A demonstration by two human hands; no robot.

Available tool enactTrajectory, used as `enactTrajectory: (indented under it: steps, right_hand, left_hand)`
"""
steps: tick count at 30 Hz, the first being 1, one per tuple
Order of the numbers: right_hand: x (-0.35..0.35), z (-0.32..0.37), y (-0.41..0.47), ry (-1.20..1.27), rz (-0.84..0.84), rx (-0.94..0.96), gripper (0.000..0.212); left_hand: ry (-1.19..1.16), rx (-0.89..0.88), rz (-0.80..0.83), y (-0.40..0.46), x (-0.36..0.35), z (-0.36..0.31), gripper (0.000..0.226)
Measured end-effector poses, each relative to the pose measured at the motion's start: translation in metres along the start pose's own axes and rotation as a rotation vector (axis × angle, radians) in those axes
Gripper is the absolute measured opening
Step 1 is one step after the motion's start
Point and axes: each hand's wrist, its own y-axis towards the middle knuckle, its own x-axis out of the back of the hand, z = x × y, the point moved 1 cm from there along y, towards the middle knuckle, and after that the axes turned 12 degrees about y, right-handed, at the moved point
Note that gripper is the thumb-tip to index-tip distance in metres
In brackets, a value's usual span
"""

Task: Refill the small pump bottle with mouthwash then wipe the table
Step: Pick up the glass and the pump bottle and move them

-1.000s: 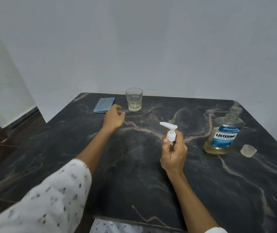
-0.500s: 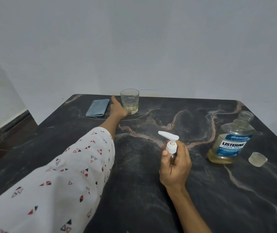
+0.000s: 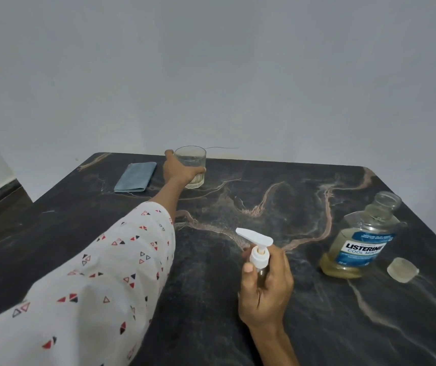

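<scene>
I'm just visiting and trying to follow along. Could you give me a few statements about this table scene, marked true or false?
1. The left hand grips the glass. True.
2. The mouthwash bottle is capped. False: its neck is open, and the cap lies beside it.
3. The right hand holds the pump bottle. True.
4. The blue cloth is spread under the glass. False: it lies folded beside it.

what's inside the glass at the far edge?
The glass holds a shallow layer of pale yellowish liquid at the bottom; the rest looks empty. The left hand wraps its near side, hiding part of the liquid level.
</scene>
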Motion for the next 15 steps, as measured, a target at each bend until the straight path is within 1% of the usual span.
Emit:
enactTrajectory:
  steps: [5, 7, 11, 15]
  right_hand:
    - [0.000, 0.001, 0.001, 0.000, 0.011, 0.005, 0.039]
    - [0.000, 0.001, 0.002, -0.003, 0.008, 0.000, 0.040]
    - [0.000, 0.002, 0.002, -0.016, 0.006, -0.022, 0.056]
    - [0.001, 0.004, 0.002, -0.010, 0.012, -0.026, 0.054]
  left_hand:
    - [-0.012, -0.008, -0.071, 0.001, -0.005, -0.001, 0.095]
    - [0.017, -0.025, -0.092, -0.001, -0.003, -0.001, 0.095]
    - [0.099, -0.120, -0.112, -0.011, 0.009, 0.000, 0.084]
    - [0.041, -0.221, -0.117, -0.037, 0.040, 0.001, 0.085]
